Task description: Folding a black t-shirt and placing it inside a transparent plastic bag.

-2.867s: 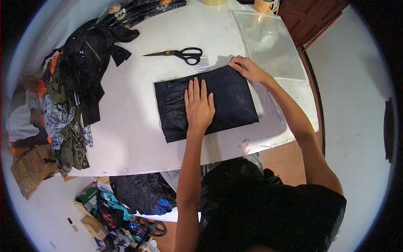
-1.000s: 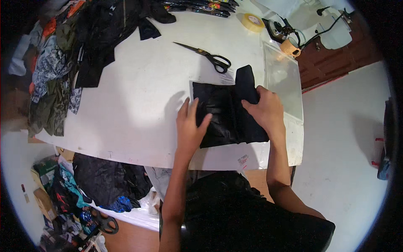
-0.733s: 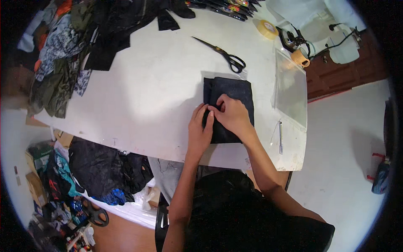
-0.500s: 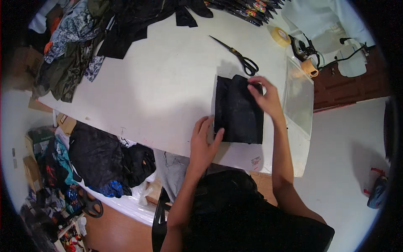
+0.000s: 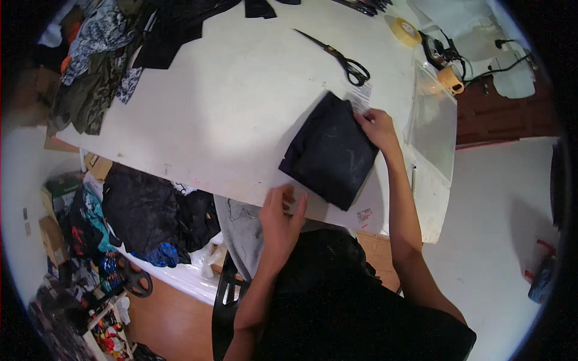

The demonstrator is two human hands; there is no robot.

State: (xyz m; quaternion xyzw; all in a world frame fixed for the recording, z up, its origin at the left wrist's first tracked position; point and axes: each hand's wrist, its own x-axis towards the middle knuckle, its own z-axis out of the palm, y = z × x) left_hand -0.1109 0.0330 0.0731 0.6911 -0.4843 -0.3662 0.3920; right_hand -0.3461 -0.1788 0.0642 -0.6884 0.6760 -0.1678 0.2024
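Note:
A folded black garment (image 5: 334, 150) lies turned at an angle on the white table. Shiny streaks run over it, and what looks like clear plastic (image 5: 361, 95) sticks out past its upper right corner. Fingers and thumb of my right hand (image 5: 376, 126) are closed on that corner. My left hand (image 5: 282, 210) is off the garment, just below its lower left side at the table's front edge, fingers half bent and apart with nothing in them. Beyond the garment lie black-handled scissors (image 5: 346, 63), blades toward the upper left.
A tape roll (image 5: 406, 32), an iron (image 5: 433, 51) and an orange mug (image 5: 450, 79) stand at the table's (image 5: 198, 132) far right. Dark and camouflage clothes (image 5: 99, 60) are heaped at the far left. More black clothing (image 5: 141, 216) lies below the front edge.
The garment has turned clockwise, its far end tipping right, and clear plastic now shows at its corner. My left hand has come off it toward me. My right hand has closed on the corner.

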